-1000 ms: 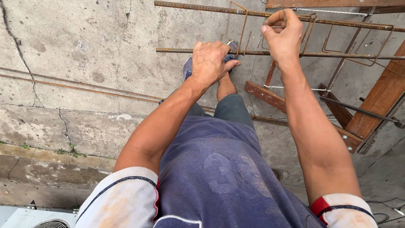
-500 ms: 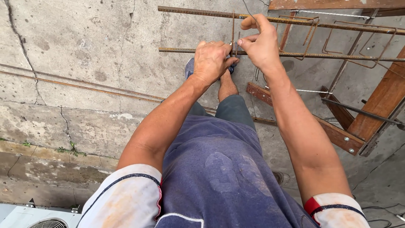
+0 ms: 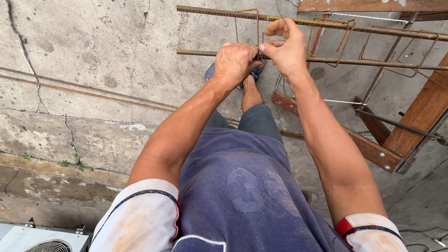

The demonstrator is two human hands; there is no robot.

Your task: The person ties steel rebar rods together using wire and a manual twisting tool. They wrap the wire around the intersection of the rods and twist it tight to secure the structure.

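Cracked concrete lies below, where the left hand (image 3: 233,63) grips the nearer crosswise steel bar (image 3: 196,52) and the right hand (image 3: 285,49) pinches thin wire (image 3: 282,14) just beside it.

near rebar (image 3: 200,52): stretch under left hand (image 3: 235,63) covered, grip unseen | stirrup (image 3: 255,28): lower part hidden behind both hands | thin wire (image 3: 279,11) at right hand (image 3: 287,49): too fine, cut by top edge | shoe (image 3: 209,73): mostly blocked by left wrist | far rebar (image 3: 210,11): cut off at right edge | white unit (image 3: 44,240): cropped at bottom-left corner
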